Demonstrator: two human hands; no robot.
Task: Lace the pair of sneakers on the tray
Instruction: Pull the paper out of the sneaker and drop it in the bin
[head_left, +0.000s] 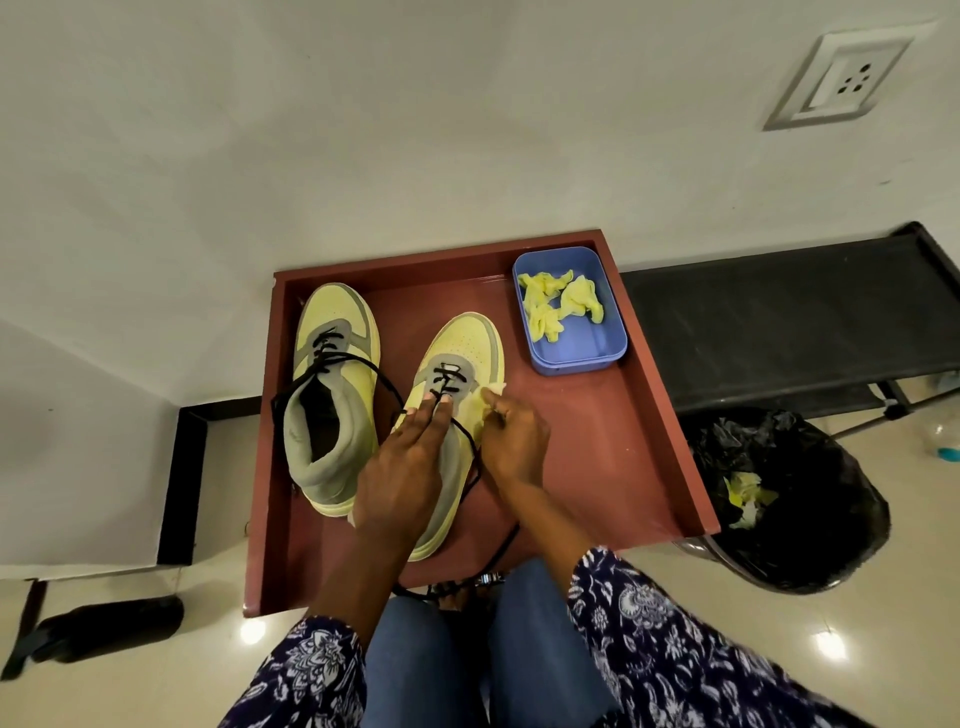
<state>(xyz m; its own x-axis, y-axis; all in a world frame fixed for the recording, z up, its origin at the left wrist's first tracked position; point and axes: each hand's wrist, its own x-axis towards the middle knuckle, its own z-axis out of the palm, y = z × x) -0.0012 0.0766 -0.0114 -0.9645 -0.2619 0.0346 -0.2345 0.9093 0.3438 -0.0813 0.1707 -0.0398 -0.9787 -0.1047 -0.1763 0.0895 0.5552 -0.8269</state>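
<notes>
On the red tray (649, 415), the right sneaker (457, 358) is pressed down by the straight fingers of the left hand (410, 467), probably to keep it steady. Its side is pinched by the right hand (511, 441), near the black lace (470, 447). The left sneaker (332, 384) stands just beside, partly laced.

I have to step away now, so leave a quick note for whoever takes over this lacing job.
Left hand: straight fingers pressing on the right sneaker.
Right hand: pinching something pale at that sneaker's side.
Both sneakers stand on the red tray; the blue box of yellow scraps sits at its far right corner.
Done: left sneaker laced partway, ends loose; right sneaker has its lowest rows.
Left: finish both.
</notes>
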